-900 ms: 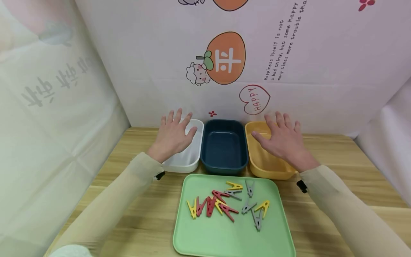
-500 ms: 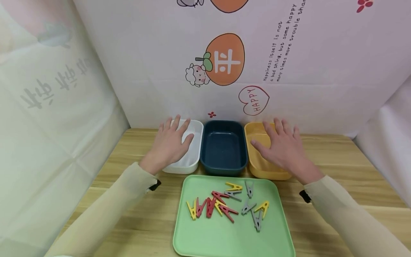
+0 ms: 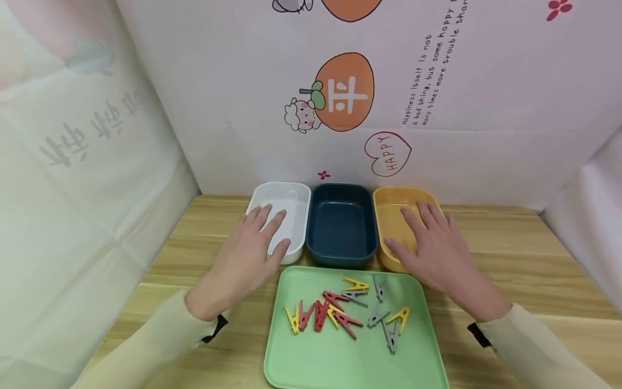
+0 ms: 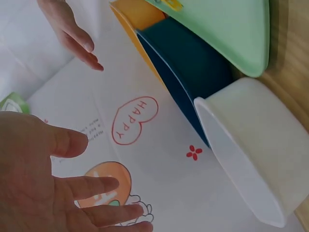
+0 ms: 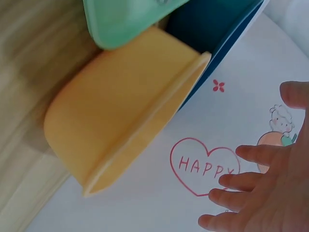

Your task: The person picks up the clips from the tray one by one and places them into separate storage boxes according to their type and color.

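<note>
My left hand [image 3: 245,256], fingers spread and holding nothing, hovers over the near left part of the white bin [image 3: 297,216]. On the other side my right hand [image 3: 439,248] is spread likewise above the yellow bin [image 3: 389,216], hiding part of it. Both wrist views show the palms bare and raised above the bin rims. Between the two hands stands a dark blue bin [image 3: 342,229]. In front of the bins lies a green tray [image 3: 350,362] bearing several clothespins: red ones [image 3: 319,316], yellow ones [image 3: 293,319] and grey ones [image 3: 391,339].
A white cloth backdrop [image 3: 243,97] with printed drawings rises right behind the bins. Another cloth wall [image 3: 87,216] stands at the left. Wooden tabletop [image 3: 515,243] shows on both sides of the bins and tray.
Both hands have drawn back toward the body, from the far ends of the outer bins to their nearer parts. Bins, tray and clothespins have stayed in place.
</note>
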Available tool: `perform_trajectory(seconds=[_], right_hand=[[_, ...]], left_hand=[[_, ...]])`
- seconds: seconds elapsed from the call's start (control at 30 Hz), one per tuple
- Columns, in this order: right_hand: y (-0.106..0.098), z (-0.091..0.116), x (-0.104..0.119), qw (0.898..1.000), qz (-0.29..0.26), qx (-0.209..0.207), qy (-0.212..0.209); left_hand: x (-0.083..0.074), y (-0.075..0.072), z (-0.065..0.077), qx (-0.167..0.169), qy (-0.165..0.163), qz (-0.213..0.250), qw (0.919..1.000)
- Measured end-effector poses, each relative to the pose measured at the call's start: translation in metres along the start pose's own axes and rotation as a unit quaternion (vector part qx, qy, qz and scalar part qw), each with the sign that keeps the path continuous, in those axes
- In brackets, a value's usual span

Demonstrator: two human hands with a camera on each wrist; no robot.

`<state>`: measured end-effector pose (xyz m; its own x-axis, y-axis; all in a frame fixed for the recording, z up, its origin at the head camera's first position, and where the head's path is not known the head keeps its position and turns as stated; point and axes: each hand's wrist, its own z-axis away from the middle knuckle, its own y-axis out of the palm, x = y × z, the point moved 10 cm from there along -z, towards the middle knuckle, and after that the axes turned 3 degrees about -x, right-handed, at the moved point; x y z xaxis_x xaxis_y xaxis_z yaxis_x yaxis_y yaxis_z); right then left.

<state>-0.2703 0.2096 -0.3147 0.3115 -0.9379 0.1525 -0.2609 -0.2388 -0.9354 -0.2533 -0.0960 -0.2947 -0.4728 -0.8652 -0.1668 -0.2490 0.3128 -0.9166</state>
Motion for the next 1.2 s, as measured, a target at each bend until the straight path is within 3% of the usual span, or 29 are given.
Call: perform_trajectory(seconds=[0.13, 0.2, 0.37, 0.57, 0.93, 1.2], right_hand=[[-0.003, 0.018, 0.008, 1.000, 0.002, -0.012, -0.012], [-0.003, 0.027, 0.011, 1.000, -0.002, -0.017, -0.013], [-0.007, 0.045, 0.021, 0.999, -0.005, -0.037, -0.026], [-0.007, 0.066, 0.033, 0.999, -0.011, -0.039, -0.034], [0.008, 0.095, 0.037, 1.000, -0.019, -0.005, -0.011], [0.023, 0.113, 0.036, 0.999, -0.029, 0.026, 0.008]], left_hand=[[-0.009, -0.005, 0.019, -0.027, 0.018, 0.013, 0.9994], [-0.011, -0.001, 0.028, -0.025, 0.015, 0.023, 0.9993], [-0.006, 0.022, 0.047, 0.028, -0.025, 0.045, 0.9983], [0.004, 0.047, 0.066, 0.091, -0.069, 0.083, 0.9900], [0.008, 0.076, 0.078, 0.149, -0.045, 0.094, 0.9832], [0.006, 0.088, 0.083, 0.174, -0.038, 0.106, 0.9783]])
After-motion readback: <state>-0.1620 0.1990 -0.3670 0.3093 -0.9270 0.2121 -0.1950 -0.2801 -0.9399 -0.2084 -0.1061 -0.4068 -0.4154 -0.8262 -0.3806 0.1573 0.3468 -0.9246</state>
